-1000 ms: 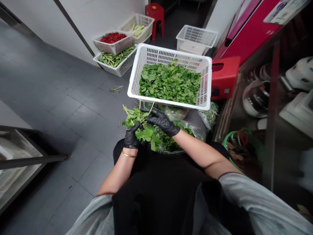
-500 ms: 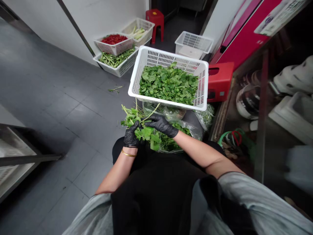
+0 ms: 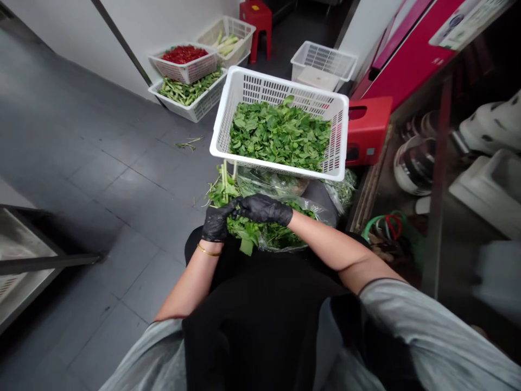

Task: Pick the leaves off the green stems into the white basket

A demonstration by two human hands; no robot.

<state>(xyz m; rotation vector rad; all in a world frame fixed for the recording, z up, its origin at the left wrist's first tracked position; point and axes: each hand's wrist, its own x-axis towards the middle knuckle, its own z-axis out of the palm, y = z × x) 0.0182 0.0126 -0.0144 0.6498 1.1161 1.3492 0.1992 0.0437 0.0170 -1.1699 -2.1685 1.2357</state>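
Black gloves cover both hands, which meet over my lap. My left hand (image 3: 216, 221) is closed around a bunch of leafy greens (image 3: 223, 190), stems poking up and leaves hanging below. Against it, my right hand (image 3: 262, 209) is closed on the same greens; its fingertips are partly hidden. Just beyond stands a white perforated basket (image 3: 280, 167) holding a heap of picked green leaves (image 3: 280, 133). Under my right forearm lies an open clear plastic bag (image 3: 321, 214) with more greens inside.
Back left, white baskets hold red chillies (image 3: 185, 54), cut green vegetables (image 3: 189, 88) and pale stalks (image 3: 228, 43). A red stool (image 3: 256, 30) stands behind them. Another white basket (image 3: 323, 61) is at the back. Metal shelving (image 3: 437, 190) borders my right; stray stems (image 3: 189, 144) lie on the floor.
My right hand has moved left and closed in against my left hand. The long stem that slanted up beside its fingers no longer shows there. The view has shifted slightly.
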